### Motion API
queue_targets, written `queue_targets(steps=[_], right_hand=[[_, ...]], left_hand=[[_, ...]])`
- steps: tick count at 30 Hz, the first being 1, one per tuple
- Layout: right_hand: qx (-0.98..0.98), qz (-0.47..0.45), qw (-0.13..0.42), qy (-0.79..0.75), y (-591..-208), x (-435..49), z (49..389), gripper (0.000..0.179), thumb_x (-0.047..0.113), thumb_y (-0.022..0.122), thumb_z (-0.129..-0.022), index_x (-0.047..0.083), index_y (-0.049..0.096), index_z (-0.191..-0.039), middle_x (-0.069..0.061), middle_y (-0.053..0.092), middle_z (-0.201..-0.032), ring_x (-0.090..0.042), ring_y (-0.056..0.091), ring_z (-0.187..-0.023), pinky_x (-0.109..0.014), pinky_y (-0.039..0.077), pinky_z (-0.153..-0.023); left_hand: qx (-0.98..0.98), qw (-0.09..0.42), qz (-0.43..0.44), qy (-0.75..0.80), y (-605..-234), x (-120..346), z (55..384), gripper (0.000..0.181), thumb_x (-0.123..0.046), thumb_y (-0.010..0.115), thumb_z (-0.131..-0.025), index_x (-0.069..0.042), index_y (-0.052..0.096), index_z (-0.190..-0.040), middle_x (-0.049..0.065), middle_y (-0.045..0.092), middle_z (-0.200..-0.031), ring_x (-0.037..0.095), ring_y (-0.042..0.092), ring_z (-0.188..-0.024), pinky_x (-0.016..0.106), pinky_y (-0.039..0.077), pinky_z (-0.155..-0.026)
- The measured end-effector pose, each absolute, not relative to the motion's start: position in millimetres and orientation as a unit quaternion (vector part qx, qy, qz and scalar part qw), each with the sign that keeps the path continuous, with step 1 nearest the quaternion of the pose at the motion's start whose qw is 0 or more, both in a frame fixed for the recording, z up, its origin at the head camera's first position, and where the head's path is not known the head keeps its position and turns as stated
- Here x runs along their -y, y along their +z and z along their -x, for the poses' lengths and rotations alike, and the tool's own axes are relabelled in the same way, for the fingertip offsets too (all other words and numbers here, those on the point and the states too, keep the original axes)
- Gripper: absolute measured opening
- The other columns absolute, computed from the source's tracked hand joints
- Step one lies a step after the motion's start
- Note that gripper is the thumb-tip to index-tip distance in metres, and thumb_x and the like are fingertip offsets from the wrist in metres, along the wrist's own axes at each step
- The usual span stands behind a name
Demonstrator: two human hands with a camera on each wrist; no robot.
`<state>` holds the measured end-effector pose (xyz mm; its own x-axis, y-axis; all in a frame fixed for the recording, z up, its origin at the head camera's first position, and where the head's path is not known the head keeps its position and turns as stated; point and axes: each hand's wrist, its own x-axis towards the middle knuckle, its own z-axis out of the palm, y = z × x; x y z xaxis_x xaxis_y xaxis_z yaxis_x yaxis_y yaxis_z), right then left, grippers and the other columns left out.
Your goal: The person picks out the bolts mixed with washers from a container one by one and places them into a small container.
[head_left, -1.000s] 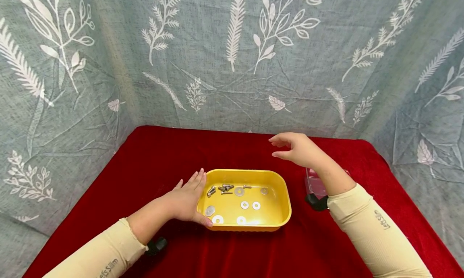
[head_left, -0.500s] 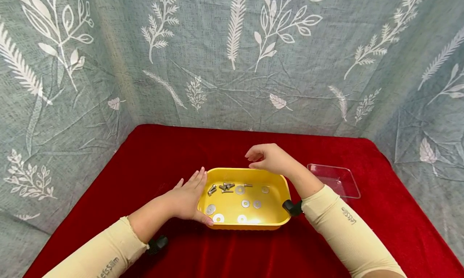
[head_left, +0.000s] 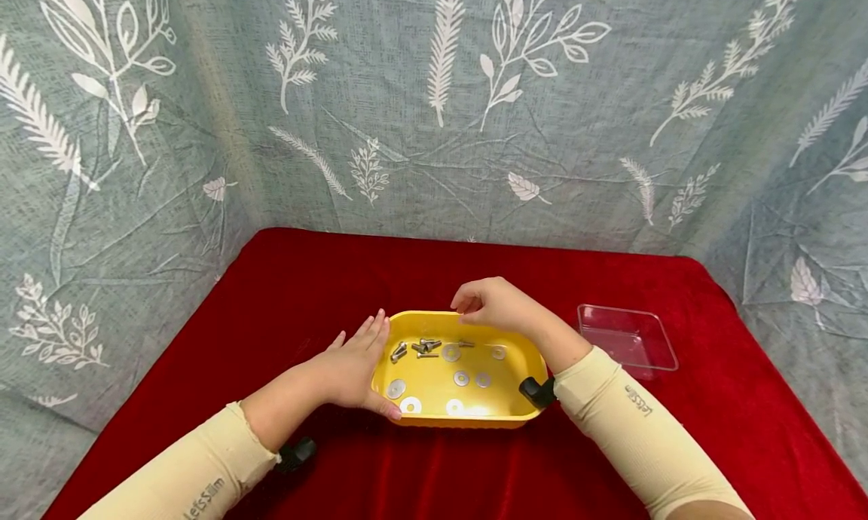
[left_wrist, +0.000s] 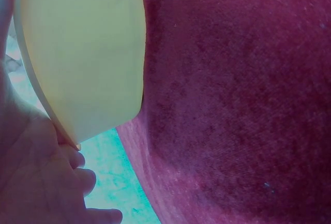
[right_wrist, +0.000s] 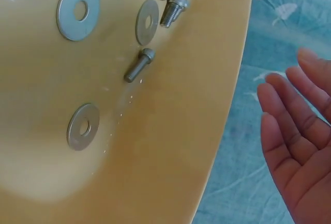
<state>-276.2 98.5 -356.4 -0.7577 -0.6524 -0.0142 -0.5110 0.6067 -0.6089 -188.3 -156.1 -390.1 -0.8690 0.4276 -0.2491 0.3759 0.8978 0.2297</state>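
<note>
A yellow tray holds several flat metal washers and several socket-head bolts. The bolts cluster at its back left, with one lying apart beside a washer. My left hand rests along the tray's left end, fingers straight and spread, thumb over the front rim; the left wrist view shows the palm against the outer wall. Above the back rim hovers my right hand, its fingers loosely bent. In the right wrist view there is nothing between those fingers, and they are apart from the rim.
To the right of the tray stands a clear plastic box. Red cloth covers the table, and a patterned grey-blue curtain hangs behind it. A black wrist camera on my right arm overlaps the tray's right end.
My right hand has moved left and down from over the clear box's side to the tray's back rim, bringing the box into view. My left hand has stayed on the tray.
</note>
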Motion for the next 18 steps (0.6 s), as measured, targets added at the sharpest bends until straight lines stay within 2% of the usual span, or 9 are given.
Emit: queue_targets(steps=[5, 8, 13, 18], right_hand=[[-0.893, 0.332, 0.129, -0.274, -357.5, -96.6, 276.7, 0.017, 0.011, 0.068, -0.082, 0.009, 0.069, -0.099, 0.005, 0.066, -0.089, -0.008, 0.061, -0.082, -0.024, 0.049, -0.075], [-0.897, 0.332, 0.143, -0.253, -358.1, -92.9, 276.3, 0.018, 0.012, 0.068, -0.082, 0.009, 0.069, -0.1, 0.007, 0.067, -0.087, -0.007, 0.06, -0.082, -0.024, 0.049, -0.075], [-0.904, 0.34, 0.175, -0.193, -362.8, -84.8, 273.2, 0.023, 0.013, 0.068, -0.082, 0.008, 0.069, -0.105, 0.004, 0.068, -0.09, -0.009, 0.061, -0.084, -0.025, 0.049, -0.076], [-0.912, 0.33, 0.209, -0.125, -371.3, -80.1, 267.7, 0.034, 0.014, 0.07, -0.081, 0.008, 0.064, -0.114, -0.003, 0.066, -0.103, -0.017, 0.061, -0.095, -0.03, 0.049, -0.081]], left_hand=[[-0.963, 0.149, -0.209, 0.086, -389.4, 156.3, 187.7, 0.135, -0.077, 0.064, -0.054, 0.001, 0.002, -0.146, 0.016, -0.005, -0.152, 0.03, 0.001, -0.14, 0.059, 0.014, -0.105], [-0.963, 0.147, -0.209, 0.084, -390.0, 157.2, 187.9, 0.135, -0.077, 0.064, -0.054, 0.001, 0.002, -0.146, 0.015, -0.006, -0.152, 0.03, 0.0, -0.14, 0.059, 0.014, -0.104], [-0.963, 0.148, -0.21, 0.086, -391.2, 157.5, 188.5, 0.135, -0.077, 0.064, -0.054, 0.001, 0.003, -0.145, 0.015, -0.007, -0.152, 0.029, 0.0, -0.14, 0.059, 0.014, -0.104], [-0.963, 0.149, -0.21, 0.085, -391.4, 157.4, 188.3, 0.135, -0.078, 0.063, -0.054, 0.001, 0.003, -0.146, 0.015, -0.008, -0.152, 0.029, -0.001, -0.14, 0.059, 0.014, -0.105]])
